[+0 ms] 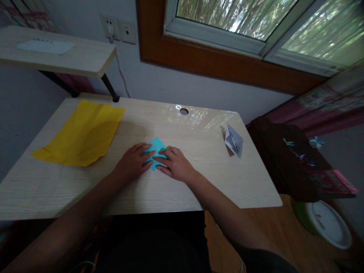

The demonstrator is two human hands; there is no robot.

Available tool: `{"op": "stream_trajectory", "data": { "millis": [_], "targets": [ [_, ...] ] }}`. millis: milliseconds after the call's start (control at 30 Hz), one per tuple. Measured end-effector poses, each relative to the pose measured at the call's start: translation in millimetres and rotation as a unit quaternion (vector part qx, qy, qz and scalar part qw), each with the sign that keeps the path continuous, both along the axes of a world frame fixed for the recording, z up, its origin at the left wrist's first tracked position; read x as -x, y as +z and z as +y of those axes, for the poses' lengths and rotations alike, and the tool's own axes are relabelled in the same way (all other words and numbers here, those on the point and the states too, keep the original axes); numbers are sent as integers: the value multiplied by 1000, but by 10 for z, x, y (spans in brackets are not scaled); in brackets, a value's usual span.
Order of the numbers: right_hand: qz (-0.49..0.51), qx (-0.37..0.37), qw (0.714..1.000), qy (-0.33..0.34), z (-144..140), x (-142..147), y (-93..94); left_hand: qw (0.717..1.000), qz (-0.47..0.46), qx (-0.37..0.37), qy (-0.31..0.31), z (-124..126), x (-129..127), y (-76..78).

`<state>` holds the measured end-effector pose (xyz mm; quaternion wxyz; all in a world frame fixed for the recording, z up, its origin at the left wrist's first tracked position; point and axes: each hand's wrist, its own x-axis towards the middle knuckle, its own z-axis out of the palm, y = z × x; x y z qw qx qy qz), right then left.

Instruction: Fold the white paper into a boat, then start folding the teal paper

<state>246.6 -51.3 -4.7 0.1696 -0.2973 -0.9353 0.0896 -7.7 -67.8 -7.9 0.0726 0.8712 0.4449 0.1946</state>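
Observation:
A small piece of light-blue folded paper (157,145) lies on the table in front of me, one corner pointing away from me. My left hand (133,161) rests on its left side, fingers stretched out and apart over the paper. From the right, my right hand (176,163) lies across it with fingers spread, the fingertips of both hands close together near the middle. Parts of the paper are hidden under the fingers, so its exact folds cannot be made out.
A large yellow sheet (85,132) lies on the left of the pale wooden table (136,197). A folded white paper boat (233,141) stands at the right. Behind are a raised shelf (85,60) and a cable hole (184,111). Right of the table stands a dark cabinet (281,163).

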Motion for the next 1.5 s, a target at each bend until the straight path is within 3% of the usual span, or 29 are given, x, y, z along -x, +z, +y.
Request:
{"op": "stream_trajectory", "data": {
  "millis": [433,533,700,967,1500],
  "targets": [
    [7,-3,999,-45,248,83,-17,998,-24,17,55,461,-73,-39],
    [16,7,999,-45,257,85,-29,997,-42,57,32,595,-35,-31],
    [15,14,999,-42,259,81,-29,986,-80,127,70,765,-25,18],
    [10,9,999,-49,246,88,-26,980,-71,130,129,797,-132,65],
    [-28,-4,996,-86,228,185,-6,975,5,138,173,944,-59,7]
  ]
}}
